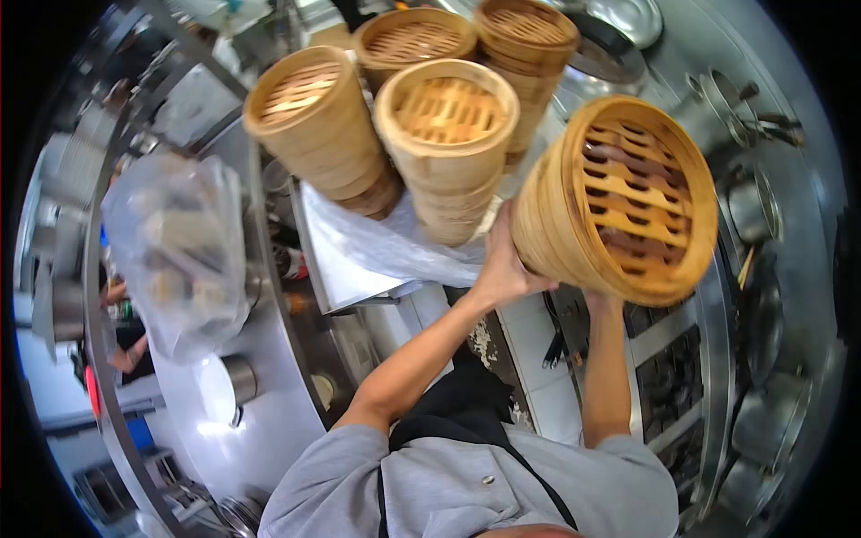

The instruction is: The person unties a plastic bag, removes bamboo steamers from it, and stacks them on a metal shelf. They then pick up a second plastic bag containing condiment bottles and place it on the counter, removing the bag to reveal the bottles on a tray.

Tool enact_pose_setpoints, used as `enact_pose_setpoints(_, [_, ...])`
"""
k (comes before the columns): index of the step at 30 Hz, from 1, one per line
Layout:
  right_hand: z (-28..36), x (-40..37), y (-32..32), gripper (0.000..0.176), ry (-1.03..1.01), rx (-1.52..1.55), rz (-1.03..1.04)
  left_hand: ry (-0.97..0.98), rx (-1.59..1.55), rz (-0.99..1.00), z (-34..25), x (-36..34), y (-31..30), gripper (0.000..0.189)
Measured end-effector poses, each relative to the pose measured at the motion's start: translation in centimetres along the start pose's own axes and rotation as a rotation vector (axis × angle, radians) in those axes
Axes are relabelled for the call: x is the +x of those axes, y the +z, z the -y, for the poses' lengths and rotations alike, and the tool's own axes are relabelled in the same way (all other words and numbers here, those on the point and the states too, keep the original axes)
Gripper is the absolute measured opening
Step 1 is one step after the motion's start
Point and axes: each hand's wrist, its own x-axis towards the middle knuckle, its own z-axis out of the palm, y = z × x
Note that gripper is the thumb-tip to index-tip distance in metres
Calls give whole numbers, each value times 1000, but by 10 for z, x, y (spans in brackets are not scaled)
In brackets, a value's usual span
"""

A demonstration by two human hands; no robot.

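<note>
A tall stack of bamboo steamers (549, 202) with a slatted round top is lifted in front of me, tilted so its top faces the camera. My left hand (508, 269) grips the lower side of the stack. My right hand (603, 300) is against its underside, with the fingers hidden behind the rim. To the left, several other bamboo steamer stacks stand close together; the nearest stack (448, 170) and the left stack (327, 143) rest on clear plastic (386, 235) over a metal surface.
At left runs a steel counter (287, 430) with a bulky clear plastic bag (179, 251) and a metal pot (238, 378). A stove (668, 386) is at right. Pans (753, 206) hang along the right wall. Another person's arm (133, 354) shows at far left.
</note>
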Motion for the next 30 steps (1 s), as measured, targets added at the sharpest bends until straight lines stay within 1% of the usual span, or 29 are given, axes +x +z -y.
enact_pose_setpoints(2, [-21,3,-85,44,81,260,39,9,27,-35,-19,-22,-9,136])
enact_pose_setpoints(4, [12,-61,24,53,12,-321,-146,-9,46,-39,-38,-48,-25,138])
enact_pose_setpoints(6, [6,-64,32,64,8,-269,-38,-32,76,-67,-61,-79,-51,139])
enact_pose_setpoints(7, [1,-81,69,64,35,-255,24,-19,114,-123,-75,-96,-64,139])
enact_pose_setpoints(9, [6,-135,151,72,-95,-367,239,11,233,-215,-114,-127,-85,137])
enact_pose_setpoints(10, [1,-146,169,73,-89,-414,320,62,197,-252,-147,-146,-100,128])
enact_pose_setpoints(11, [-7,-158,185,74,-82,-459,406,75,241,-322,-166,-167,-115,128])
enact_pose_setpoints(12, [-20,-172,202,71,-77,-383,409,52,312,-378,-181,-189,-127,128])
enact_pose_setpoints(13, [-30,-178,213,69,-41,-342,582,25,384,-429,-194,-210,-142,128])
enact_pose_setpoints(14, [-41,-182,223,72,-39,-367,726,41,427,-469,-205,-229,-158,126])
enact_pose_setpoints(15, [-33,-188,217,76,-63,-373,857,59,467,-514,-237,-249,-144,123])
enact_pose_setpoints(16, [-44,-207,235,76,-41,-354,903,80,502,-564,-254,-273,-162,121])
enact_pose_setpoints(18, [-38,-250,280,81,-136,-400,1115,102,574,-646,-294,-312,-177,119])
enact_pose_setpoints(20, [-25,-296,334,88,-242,-423,1332,175,418,-668,-339,-347,-184,111])
enact_pose_setpoints(21, [-21,-313,358,91,-300,-426,1444,176,454,-720,-361,-361,-186,111])
enact_pose_setpoints(23, [-17,-345,404,89,-292,-334,1514,213,572,-808,-410,-388,-188,104])
enact_pose_setpoints(25, [-4,-373,449,84,-270,-266,1536,254,563,-747,-473,-408,-176,96])
enact_pose_setpoints(26, [5,-390,471,82,-244,-241,1540,288,564,-751,-486,-413,-186,91])
enact_pose_setpoints(27, [13,-405,493,79,-274,-154,1600,237,661,-856,-510,-422,-179,82])
enact_pose_setpoints(28, [23,-420,514,76,-304,-65,1657,171,732,-893,-534,-429,-176,80])
enact_pose_setpoints(29, [35,-433,533,75,-273,-131,1652,102,801,-928,-556,-433,-175,78])
enact_pose_setpoints(30, [48,-447,550,74,-247,-197,1644,-3,880,-1002,-581,-439,-166,79])
